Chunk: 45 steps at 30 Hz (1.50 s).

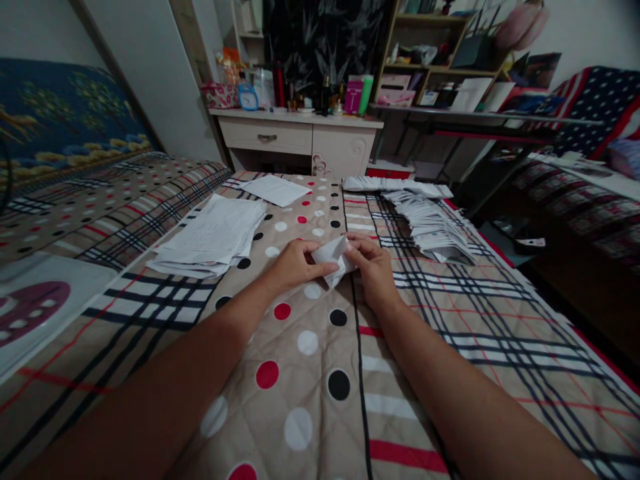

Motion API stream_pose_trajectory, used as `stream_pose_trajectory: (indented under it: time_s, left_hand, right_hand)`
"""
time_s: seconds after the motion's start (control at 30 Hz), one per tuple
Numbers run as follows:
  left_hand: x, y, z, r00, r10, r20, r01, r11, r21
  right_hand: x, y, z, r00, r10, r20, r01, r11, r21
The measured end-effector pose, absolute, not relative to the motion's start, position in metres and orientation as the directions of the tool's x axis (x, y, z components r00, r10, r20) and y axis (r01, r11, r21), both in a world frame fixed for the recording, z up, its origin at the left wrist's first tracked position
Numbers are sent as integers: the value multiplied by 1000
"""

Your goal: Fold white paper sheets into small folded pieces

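A small folded piece of white paper [330,255] is held just above the bedspread, near the middle of the head view. My left hand [296,264] pinches its left side between thumb and fingers. On the opposite side, my right hand [371,267] grips the paper with the thumb on top. Its upper edge comes to a point, and part of it is hidden by my fingers. To the left lies a stack of white paper sheets [210,233]. Over on the right is a fanned row of folded paper pieces [431,227].
A patterned bedspread [310,380] lies under everything. Behind the stack rests another white sheet [277,190]; a long row of folded paper [395,185] lies at the far right. A white dresser [273,137] with bottles and boxes stands beyond the bed.
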<state>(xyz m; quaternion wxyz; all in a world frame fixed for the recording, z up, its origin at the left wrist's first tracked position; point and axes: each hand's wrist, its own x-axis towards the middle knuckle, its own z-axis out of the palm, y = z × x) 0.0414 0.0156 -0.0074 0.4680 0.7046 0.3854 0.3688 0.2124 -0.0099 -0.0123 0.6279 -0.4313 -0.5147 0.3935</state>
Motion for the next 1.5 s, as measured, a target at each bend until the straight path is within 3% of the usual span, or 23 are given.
stream_pose_trajectory:
  time_s: [0.17, 0.37, 0.63, 1.13, 1.5]
  left_hand:
    - [45, 10, -3, 448, 873, 195, 297, -351, 888]
    - [49, 12, -8, 370, 909, 190, 244, -293, 925]
    - [54, 5, -6, 311, 798, 516, 353, -601, 717]
    - [59, 3, -8, 394, 880, 267, 298, -397, 868]
    - [56, 1, -7, 277, 819, 503, 437, -574, 693]
  right_hand:
    - [212, -9, -13, 178, 957, 228, -126, 252, -960]
    - [211, -10, -12, 161, 961, 224, -127, 245, -961]
    - [211, -12, -14, 162, 973, 165, -139, 188, -972]
    - [209, -10, -15, 112, 987, 119, -163, 137, -977]
    - [209, -11, -14, 127, 984, 127, -165, 147, -975]
